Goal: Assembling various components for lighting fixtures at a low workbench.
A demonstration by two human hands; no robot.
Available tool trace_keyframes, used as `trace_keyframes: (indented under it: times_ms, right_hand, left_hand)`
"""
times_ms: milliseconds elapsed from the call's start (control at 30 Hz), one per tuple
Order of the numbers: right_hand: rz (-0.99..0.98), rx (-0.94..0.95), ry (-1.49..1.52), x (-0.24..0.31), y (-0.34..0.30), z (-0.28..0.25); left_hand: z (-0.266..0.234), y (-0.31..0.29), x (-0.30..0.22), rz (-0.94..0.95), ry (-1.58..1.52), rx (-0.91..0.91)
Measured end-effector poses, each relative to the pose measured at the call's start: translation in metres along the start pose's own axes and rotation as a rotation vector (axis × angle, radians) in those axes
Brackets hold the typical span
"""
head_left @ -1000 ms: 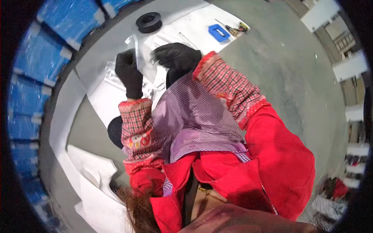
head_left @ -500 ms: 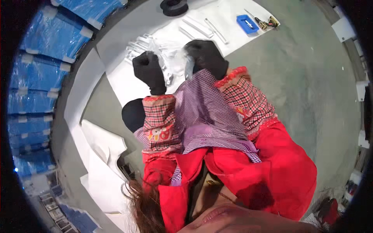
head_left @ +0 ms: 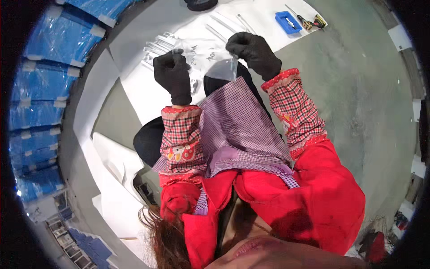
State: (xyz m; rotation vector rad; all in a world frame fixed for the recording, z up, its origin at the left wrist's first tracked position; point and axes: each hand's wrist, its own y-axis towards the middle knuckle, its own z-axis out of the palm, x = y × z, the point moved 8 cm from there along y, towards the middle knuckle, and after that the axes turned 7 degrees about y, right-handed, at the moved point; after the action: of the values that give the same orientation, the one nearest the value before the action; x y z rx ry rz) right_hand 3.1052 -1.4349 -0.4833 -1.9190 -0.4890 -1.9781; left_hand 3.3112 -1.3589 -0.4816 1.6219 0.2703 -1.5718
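A clear plastic bag (head_left: 222,70) with dark handwritten marks is stretched between my two black-gloved hands, above my lap and the near edge of a white sheet (head_left: 134,92). My left hand (head_left: 173,77) pinches its left side, thumb and fingers closed. At the upper right corner, my right hand (head_left: 256,53) grips the bag between thumb and fingers. Just beyond my left hand lies a pile of silvery metal strips (head_left: 157,48). Another small metal piece (head_left: 194,85) shows beside that hand. Through the bag, part of what lies beneath is blurred.
Long metal bars (head_left: 218,33) rest farther out on the sheet. At its far right are a blue tray (head_left: 280,19) and a yellow-and-black hand tool (head_left: 319,21). A black round object (head_left: 200,4) sits at the top edge. Blue wrapped stacks (head_left: 42,85) line the left.
My right hand has moved right and slightly up, spreading the crumpled bag wide so its markings show. The left hand stays nearly in place, still pinching.
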Motion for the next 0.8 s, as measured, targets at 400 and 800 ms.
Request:
trace_keyframes:
  times_ms: [400, 800]
  right_hand:
    - [0.392, 0.141, 0.679, -0.046, -0.004, 0.029]
    - [0.272, -0.023, 0.001, -0.104, -0.002, -0.023]
  left_hand:
    - [0.005, 0.0, -0.003, -0.011, -0.166, -0.025]
    - [-0.006, -0.05, 0.139, -0.191, 0.299, 0.205]
